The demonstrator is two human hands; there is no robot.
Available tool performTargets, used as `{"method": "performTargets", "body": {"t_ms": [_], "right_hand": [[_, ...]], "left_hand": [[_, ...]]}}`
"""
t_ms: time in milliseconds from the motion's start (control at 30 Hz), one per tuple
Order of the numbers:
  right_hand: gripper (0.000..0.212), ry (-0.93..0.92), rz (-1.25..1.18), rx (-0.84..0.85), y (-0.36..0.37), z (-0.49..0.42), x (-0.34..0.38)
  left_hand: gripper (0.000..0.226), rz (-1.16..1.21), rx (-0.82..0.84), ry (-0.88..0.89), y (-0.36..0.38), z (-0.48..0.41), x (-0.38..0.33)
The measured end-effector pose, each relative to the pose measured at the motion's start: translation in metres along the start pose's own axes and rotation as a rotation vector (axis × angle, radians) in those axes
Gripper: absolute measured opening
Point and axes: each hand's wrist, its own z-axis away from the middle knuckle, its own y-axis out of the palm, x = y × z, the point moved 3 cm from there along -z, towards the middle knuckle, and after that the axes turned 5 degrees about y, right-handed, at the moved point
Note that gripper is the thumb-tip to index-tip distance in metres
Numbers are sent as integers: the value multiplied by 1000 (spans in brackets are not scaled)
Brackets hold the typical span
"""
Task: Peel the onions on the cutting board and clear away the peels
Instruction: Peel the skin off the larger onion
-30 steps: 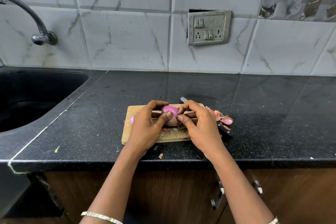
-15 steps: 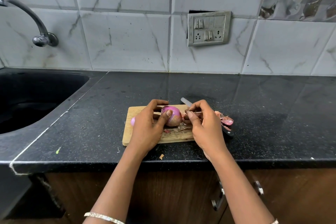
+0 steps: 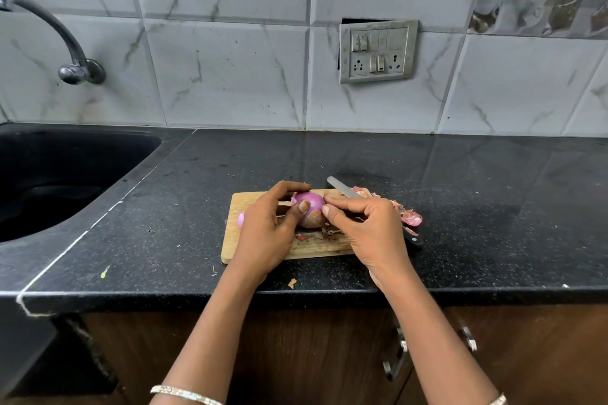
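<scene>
Fig.: peeling, mid-step. L hand (image 3: 266, 230) curls round the onion (image 3: 312, 206), thumb in front and fingers behind, steadying it over the cutting board (image 3: 237, 244) so scraps drop there. R hand (image 3: 371, 233), fingers bent, pinches at the skin on the onion's R end, prob. to strip it. The knife (image 3: 340, 189) lies behind, out of the way. Shed peels (image 3: 409, 216) sit on the counter (image 3: 493, 207) to the R, not yet cleared.

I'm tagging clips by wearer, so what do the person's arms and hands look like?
Both forearms are bare, no sleeves in view. The left hand and right hand are ungloved. A thin, sparkly silver-toned bangle circles the left wrist; a second bangle shows partly at the right wrist.
</scene>
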Motion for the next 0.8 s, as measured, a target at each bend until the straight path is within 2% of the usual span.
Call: {"method": "performTargets", "body": {"t_ms": [300,500,667,800], "right_hand": [[11,-117,153,-44,1,3,8],[12,-104,201,-76,0,4,10],[15,-50,152,-96,-1,3,7],[12,-73,109,-62,0,6,12]], "left_hand": [[22,35,2,-20,1,0,1],[22,39,5,-26,1,1,1],[22,50,-14,-35,1,1,2],[23,78,-25,-31,1,1,2]]}}
